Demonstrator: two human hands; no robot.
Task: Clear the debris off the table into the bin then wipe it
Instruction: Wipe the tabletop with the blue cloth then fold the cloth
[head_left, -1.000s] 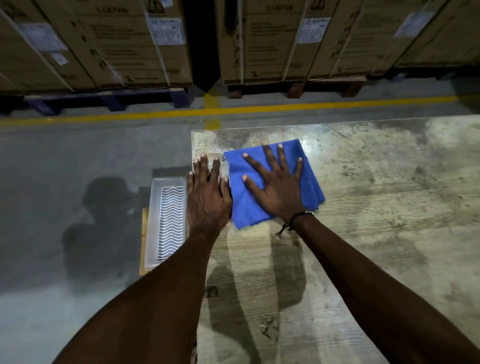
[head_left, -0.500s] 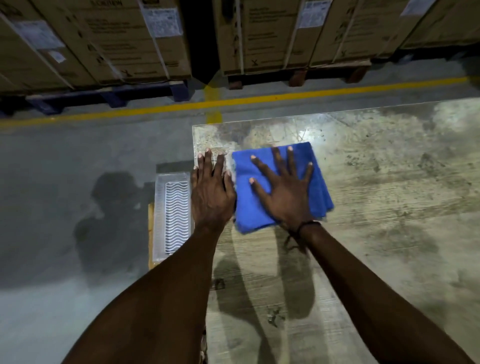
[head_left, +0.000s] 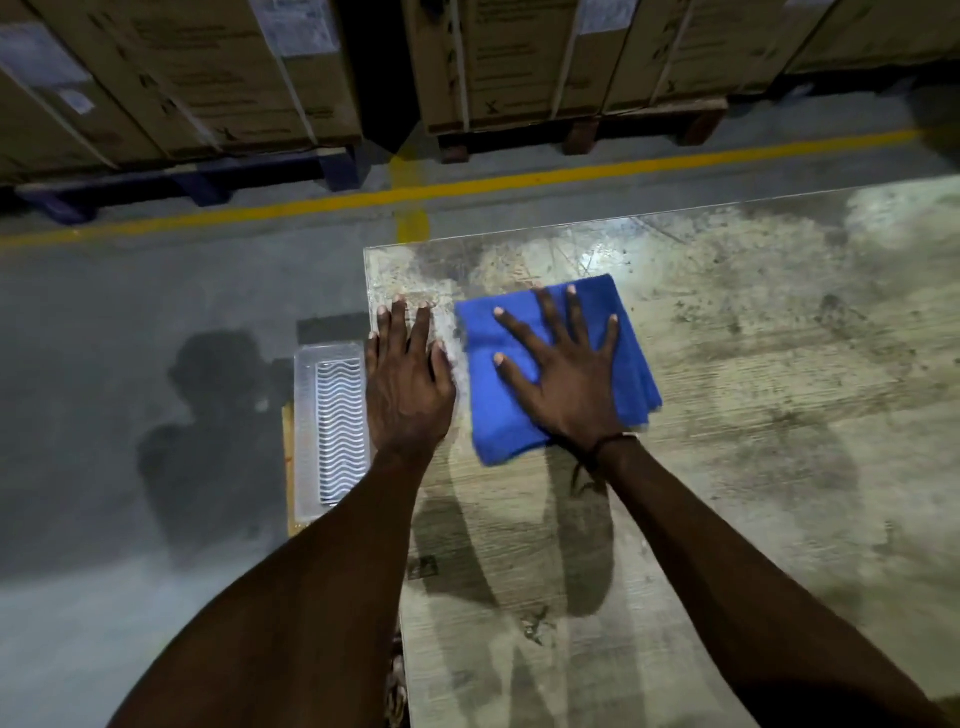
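Observation:
A folded blue cloth (head_left: 636, 343) lies on the far left part of the dusty table (head_left: 769, 426). My right hand (head_left: 563, 387) presses flat on the cloth with its fingers spread. Beside it, my left hand (head_left: 408, 387) rests flat on the table's left edge, fingers together, holding nothing. A pale streak of dust (head_left: 451, 338) shows between the two hands. Below the left edge stands a clear plastic bin (head_left: 332, 426) with a wavy-patterned bottom. A small bit of debris (head_left: 535, 623) sits on the near table surface.
Grey concrete floor (head_left: 130, 364) lies left of the table, with a yellow line (head_left: 571, 174) across it. Stacked cardboard boxes (head_left: 519, 62) on pallets stand behind the line. The table surface to the right is grimy and smeared.
My right hand has slid the blue cloth a little to the right, opening a gap to the left hand that shows a dust streak. The left hand has stayed at the table edge.

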